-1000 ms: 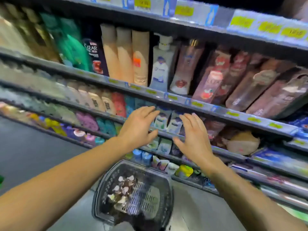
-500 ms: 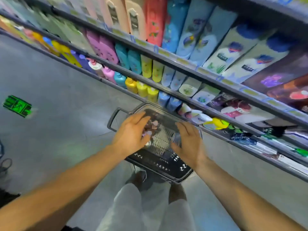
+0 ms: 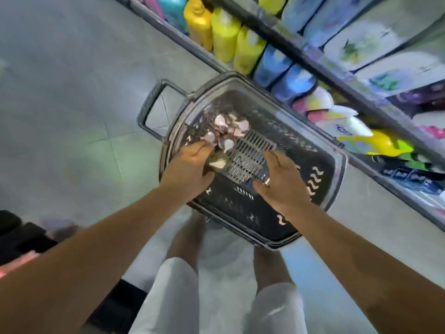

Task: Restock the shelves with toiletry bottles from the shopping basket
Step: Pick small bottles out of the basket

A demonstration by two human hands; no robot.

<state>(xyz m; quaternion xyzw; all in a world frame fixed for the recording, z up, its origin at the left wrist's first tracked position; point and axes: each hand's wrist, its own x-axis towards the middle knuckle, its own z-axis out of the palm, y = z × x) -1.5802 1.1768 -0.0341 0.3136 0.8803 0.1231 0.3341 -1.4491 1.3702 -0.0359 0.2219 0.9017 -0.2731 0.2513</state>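
Both hands down in the basket by the bottom shelf.

I saw the floor (image 3: 72, 112) carry the shopping basket (image 3: 337, 165), just beside the shelves (image 3: 277, 34); small toiletry bottles (image 3: 224, 131) lay at its far left corner. My left hand (image 3: 190, 165) reached them, fingers hidden, grip unclear; my right hand (image 3: 281, 179) hovered with fingers loosely spread.

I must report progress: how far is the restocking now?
Done: lower shelves look full. In hand: both hands are down in the basket, left hand at the bottles, right hand beside; neither grip is clear. Left: several bottles still lie there.
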